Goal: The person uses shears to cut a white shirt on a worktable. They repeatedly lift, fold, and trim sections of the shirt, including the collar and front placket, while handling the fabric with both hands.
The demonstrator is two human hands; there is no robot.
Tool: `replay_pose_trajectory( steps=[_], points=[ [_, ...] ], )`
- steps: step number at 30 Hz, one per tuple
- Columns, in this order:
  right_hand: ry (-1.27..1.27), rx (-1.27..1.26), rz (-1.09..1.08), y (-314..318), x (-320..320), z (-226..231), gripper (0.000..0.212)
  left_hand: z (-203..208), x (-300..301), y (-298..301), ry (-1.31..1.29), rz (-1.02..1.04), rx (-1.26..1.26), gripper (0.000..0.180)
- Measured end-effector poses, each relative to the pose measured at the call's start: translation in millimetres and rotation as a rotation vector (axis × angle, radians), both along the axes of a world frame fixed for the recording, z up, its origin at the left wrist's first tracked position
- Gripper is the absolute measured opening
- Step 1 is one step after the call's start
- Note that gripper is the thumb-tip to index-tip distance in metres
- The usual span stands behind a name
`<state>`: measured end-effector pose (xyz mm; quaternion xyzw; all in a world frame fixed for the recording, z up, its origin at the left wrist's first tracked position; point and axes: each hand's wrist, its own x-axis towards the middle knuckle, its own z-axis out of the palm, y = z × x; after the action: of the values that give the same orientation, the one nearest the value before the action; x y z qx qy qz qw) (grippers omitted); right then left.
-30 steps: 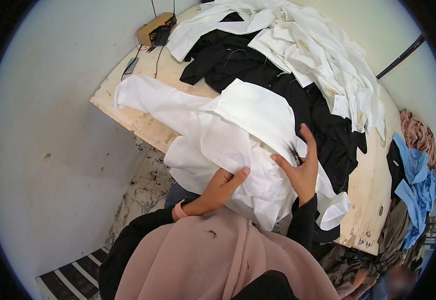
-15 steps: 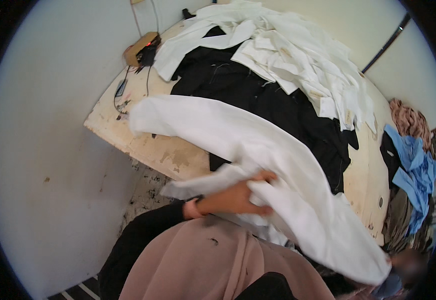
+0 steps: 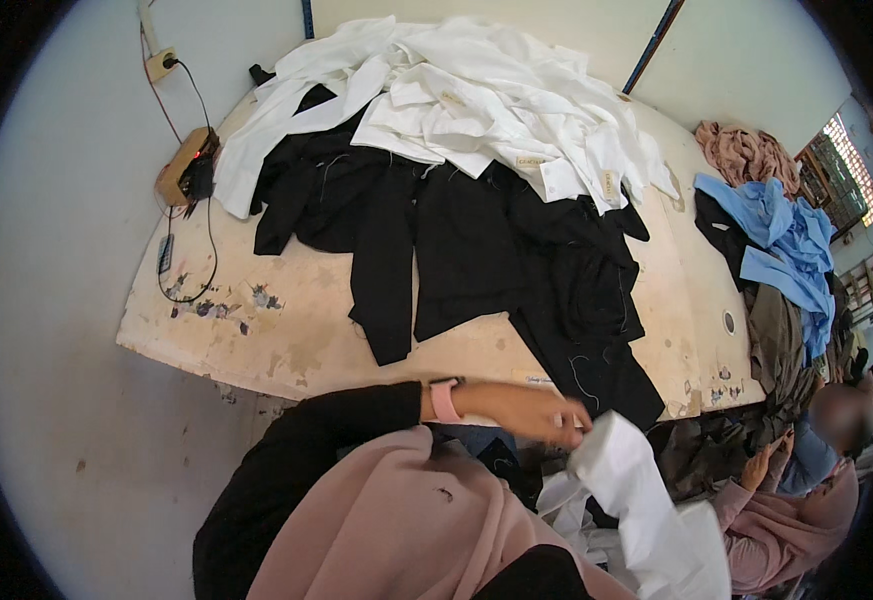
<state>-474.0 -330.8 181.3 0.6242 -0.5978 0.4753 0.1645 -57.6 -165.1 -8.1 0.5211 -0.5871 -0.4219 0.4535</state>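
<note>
My left hand [image 3: 553, 415], with a pink band on its wrist, reaches rightward over the near edge of the table. Its fingers look curled at the upper end of a white garment [image 3: 646, 500], though motion blurs them a little. That garment hangs bunched below the table edge at the lower right, beside my pink clothing. My right hand does not show. In front of me several black garments [image 3: 466, 250] lie spread on the worn, pale table [image 3: 296, 335]. A heap of white garments [image 3: 496, 90] with tan labels covers their far ends.
At the left stand a brown box [image 3: 188, 170] with a cable and a small grey remote-like device [image 3: 165, 254]. Blue garments [image 3: 781, 225] and a pinkish cloth heap [image 3: 746, 152] lie at the right edge. A co-worker [image 3: 781, 520] in pink sits at the lower right.
The white garment that stretched across the table has come off it, down to the lower right. My left hand has moved right with its end. The black garments are now uncovered.
</note>
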Motion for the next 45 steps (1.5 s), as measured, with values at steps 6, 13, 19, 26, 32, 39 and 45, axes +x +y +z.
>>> replay_pose_trajectory(
  steps=[6, 13, 19, 26, 32, 39, 45],
  points=[
    [0.173, 0.487, 0.176, -54, 58, -12, 0.066, 1, 96, 56, -0.416, 0.990, -0.197, 0.043],
    [0.178, 0.850, 1.729, -104, 388, -95, 0.024, -38, 153, 107, -0.409, 1.354, -0.145, 0.045],
    [-0.526, 0.831, 1.462, -132, 661, -185, 0.062, -48, 159, 105, -0.472, 1.335, -0.023, 0.043],
    [-0.380, 0.607, 1.598, -58, 750, -175, 0.055, -38, 159, 100, -0.443, 1.399, -0.032, 0.049],
    [0.286, 0.644, 2.191, 104, 623, -152, 0.036, -48, 173, 102, -0.245, 1.722, -0.468, 0.076],
    [0.720, 1.342, 2.479, 144, 479, -140, 0.037, -56, 185, 115, -0.518, 1.411, -0.347, 0.075],
    [0.805, 1.351, 2.796, 159, 411, -150, 0.048, -37, 224, 106, 0.120, 1.147, -0.328, 0.059]
  ],
)
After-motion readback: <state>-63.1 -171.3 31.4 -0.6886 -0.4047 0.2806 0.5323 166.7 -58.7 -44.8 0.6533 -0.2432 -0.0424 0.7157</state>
